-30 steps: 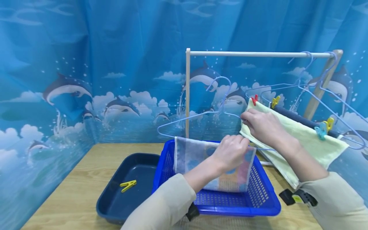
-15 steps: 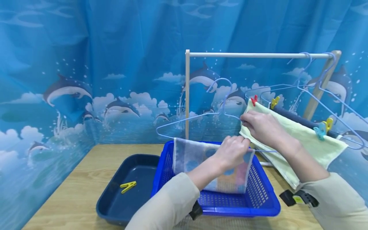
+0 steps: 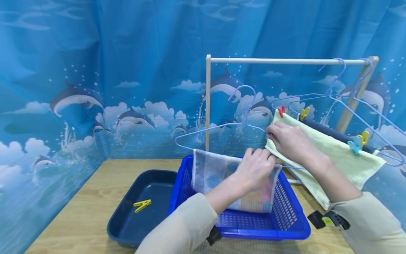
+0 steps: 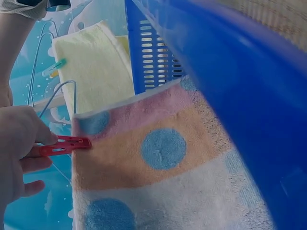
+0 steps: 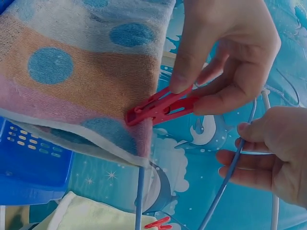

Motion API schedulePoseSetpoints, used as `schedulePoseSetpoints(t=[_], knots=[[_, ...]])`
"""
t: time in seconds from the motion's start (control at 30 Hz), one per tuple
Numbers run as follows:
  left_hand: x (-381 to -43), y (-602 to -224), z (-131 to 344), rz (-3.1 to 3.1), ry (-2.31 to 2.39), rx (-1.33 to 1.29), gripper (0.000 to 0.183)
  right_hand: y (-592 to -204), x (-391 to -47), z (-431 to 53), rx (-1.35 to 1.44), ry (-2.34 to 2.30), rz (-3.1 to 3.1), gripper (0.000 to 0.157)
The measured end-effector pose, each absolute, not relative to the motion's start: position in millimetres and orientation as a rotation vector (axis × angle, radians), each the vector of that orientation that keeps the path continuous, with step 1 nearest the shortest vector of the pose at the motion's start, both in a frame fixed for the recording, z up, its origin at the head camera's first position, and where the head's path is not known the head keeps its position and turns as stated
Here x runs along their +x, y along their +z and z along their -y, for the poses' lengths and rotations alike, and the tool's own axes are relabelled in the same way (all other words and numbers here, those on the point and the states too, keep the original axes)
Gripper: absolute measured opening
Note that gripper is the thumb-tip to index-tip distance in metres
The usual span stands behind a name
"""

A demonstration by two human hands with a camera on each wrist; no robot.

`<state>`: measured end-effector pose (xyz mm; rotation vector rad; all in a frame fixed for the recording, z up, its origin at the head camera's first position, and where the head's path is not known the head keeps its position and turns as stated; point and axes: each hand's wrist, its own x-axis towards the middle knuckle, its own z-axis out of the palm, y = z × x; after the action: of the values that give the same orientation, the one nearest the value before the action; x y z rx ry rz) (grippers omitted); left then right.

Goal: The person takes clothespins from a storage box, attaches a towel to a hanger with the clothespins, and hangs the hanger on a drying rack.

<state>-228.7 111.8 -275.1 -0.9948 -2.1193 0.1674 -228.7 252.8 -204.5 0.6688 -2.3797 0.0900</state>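
A patterned towel point(image 3: 215, 173) with blue dots hangs folded over the lower bar of a light-blue wire hanger point(image 3: 206, 131), above the blue basket. My left hand point(image 3: 256, 167) is at the towel's right end. It pinches a red clothespin point(image 5: 160, 106), whose tip lies across the towel's edge by the hanger wire; the left wrist view shows the same clothespin point(image 4: 67, 145). My right hand point(image 3: 291, 141) pinches the hanger's sloping arm, also seen in the right wrist view, where the fingers bend round the wire point(image 5: 223, 184). In the head view the left hand hides the clothespin.
The blue perforated basket point(image 3: 263, 233) stands under the towel. Left of it, a dark tray point(image 3: 152, 176) holds a yellow clothespin point(image 3: 142, 205). On the rack point(image 3: 269, 61), two hangers carry a pale yellow towel point(image 3: 336, 151) and a dark cloth point(image 3: 326, 128), pegged with clothespins.
Both hands stay nearly in place. The left hand's fingers have shifted slightly at the knuckles, and the towel's left end is a little higher.
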Motion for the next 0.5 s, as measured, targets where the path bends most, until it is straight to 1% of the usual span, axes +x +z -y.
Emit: schedulePoseSetpoints(t=[0.1,0.27,0.5], knots=[[-230.4,-275.7,-108.7,2.046,0.204,-0.983,0.009,-205.0,-229.5,-251.6,0.675,0.087,2.356,0.006],[-232.9,-277.3,-105.1,1.966,0.210,-0.984,0.013,-207.3,-231.3,-247.7,0.655,-0.029,2.307,0.004],[-232.6,-276.5,-101.2,2.032,0.243,-0.987,0.011,-209.1,-233.6,-241.7,0.585,-0.123,2.317,0.005]])
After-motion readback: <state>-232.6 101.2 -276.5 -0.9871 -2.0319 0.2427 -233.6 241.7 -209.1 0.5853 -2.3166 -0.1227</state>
